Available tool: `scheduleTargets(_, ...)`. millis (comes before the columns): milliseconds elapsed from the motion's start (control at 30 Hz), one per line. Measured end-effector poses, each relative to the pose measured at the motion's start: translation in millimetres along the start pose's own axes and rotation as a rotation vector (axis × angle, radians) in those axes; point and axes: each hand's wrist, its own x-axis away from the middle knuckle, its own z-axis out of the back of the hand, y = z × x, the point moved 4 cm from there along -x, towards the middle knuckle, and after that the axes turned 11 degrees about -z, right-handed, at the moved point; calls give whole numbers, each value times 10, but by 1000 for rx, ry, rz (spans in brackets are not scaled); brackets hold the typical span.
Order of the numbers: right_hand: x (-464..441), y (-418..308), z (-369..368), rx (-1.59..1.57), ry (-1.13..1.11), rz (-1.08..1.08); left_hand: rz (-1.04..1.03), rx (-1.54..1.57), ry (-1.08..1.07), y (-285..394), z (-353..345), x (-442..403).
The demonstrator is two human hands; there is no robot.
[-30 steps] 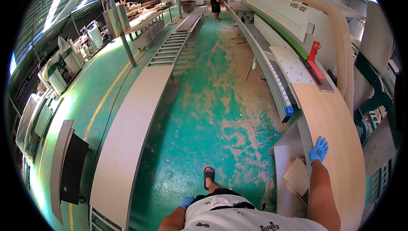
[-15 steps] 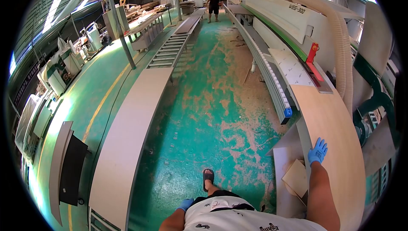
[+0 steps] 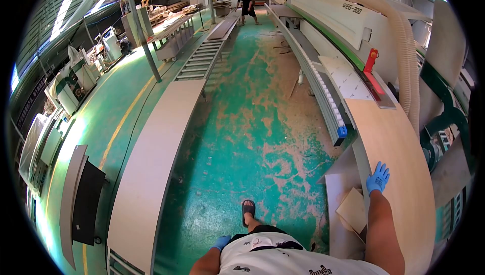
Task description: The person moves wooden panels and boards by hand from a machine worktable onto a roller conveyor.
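My right hand (image 3: 378, 178), in a blue glove, rests flat with its fingers stretched out on the pale wood-coloured work surface (image 3: 404, 189) at the right. It holds nothing. My left hand (image 3: 221, 243), also blue-gloved, is beside my hip at the bottom of the view, and its fingers are mostly hidden. Beyond my right hand, a red guard (image 3: 372, 67) stands on the large machine (image 3: 328, 17). To my left, a long light-coloured board (image 3: 156, 138) lies on the roller conveyor (image 3: 199, 62).
A roller rail with a blue end cap (image 3: 342, 132) runs along the machine. Board offcuts (image 3: 352, 209) lie under the work surface. A dark board cart (image 3: 87, 204) is at far left. A person (image 3: 246, 6) is at the conveyor's far end. Dust covers parts of the green floor (image 3: 227, 138).
The person at the far end has shifted left and bends toward the conveyor. My two hands and the long board stay where they were.
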Motion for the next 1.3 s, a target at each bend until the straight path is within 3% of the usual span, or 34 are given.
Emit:
scheduleTargets(467,9,-8,29,7,-12,-7,72,108,22,-60,-19,-6)
scheduleTargets(633,33,-18,61,5,-15,-6,10,-47,-20,-26,10,-8)
scheduleTargets(967,6,-6,13,10,-1,-6,16,-18,-46,-126,-45,-68)
scheduleTargets(1067,-10,-2,-12,32,16,-7,-17,22,30,-107,-29,-67)
scheduleTargets(1133,-9,-4,-10,26,11,-11,87,132,53,-68,-6,-10)
scheduleTargets(1300,-2,-9,4,29,6,-10,79,109,12,-69,-6,-24)
